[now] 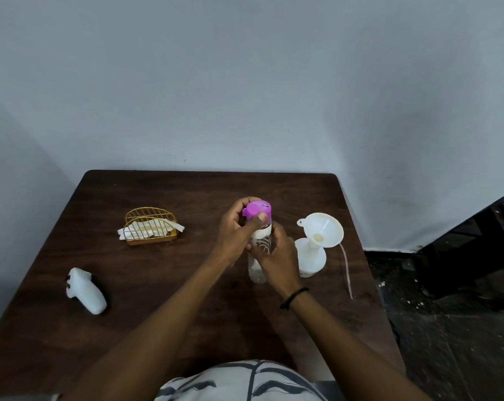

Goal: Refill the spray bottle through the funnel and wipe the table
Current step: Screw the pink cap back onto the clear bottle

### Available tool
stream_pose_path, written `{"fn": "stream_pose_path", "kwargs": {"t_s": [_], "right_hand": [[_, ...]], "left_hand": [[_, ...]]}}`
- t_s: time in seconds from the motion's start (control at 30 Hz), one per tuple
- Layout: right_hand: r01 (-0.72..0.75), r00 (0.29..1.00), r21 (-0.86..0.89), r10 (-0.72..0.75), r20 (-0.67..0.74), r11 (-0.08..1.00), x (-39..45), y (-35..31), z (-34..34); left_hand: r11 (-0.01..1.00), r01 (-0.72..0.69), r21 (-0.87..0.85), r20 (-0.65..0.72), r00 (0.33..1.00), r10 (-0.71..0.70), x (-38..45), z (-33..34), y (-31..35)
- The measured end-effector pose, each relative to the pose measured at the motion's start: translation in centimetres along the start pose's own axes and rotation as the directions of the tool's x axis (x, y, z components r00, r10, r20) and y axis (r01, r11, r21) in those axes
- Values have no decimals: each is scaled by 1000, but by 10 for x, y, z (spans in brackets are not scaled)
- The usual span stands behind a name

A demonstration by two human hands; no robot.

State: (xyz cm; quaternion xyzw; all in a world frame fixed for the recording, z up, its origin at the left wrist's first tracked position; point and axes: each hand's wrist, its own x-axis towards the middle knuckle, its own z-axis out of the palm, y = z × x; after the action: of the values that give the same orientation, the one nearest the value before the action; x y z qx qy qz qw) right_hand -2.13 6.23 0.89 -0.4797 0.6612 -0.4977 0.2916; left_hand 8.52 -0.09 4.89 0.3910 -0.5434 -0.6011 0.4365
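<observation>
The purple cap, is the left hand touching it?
Touching. The head view shows the left hand with its thumb and fingers wrapped round the purple cap.

On the counter (158, 299): napkin holder (151, 227) rear left; bottle (259, 256) centre; funnel (321, 233) just right, seated in spray bottle (310, 260); spray head (86, 290) front left.

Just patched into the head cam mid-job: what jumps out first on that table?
The bright purple cap at mid-table, gripped by the left hand atop a clear bottle that the right hand holds round its body. Just right of it, a white funnel sits in a white spray bottle. At far left stands a gold wire holder with white wipes, and nearer the front-left edge lies a white trigger head.
</observation>
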Motion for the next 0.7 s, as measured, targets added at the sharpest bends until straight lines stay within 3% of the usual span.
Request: {"fn": "stream_pose_path", "kwargs": {"t_s": [0.23, 0.7], "right_hand": [[36, 987, -30, -30, 158, 999, 15, 5, 35], [19, 962, -31, -10, 274, 999, 33, 22, 61]], "left_hand": [[975, -67, 214, -104, 990, 91, -7, -33, -17], [943, 22, 332, -206, 977, 50, -7, -56, -39]]}}
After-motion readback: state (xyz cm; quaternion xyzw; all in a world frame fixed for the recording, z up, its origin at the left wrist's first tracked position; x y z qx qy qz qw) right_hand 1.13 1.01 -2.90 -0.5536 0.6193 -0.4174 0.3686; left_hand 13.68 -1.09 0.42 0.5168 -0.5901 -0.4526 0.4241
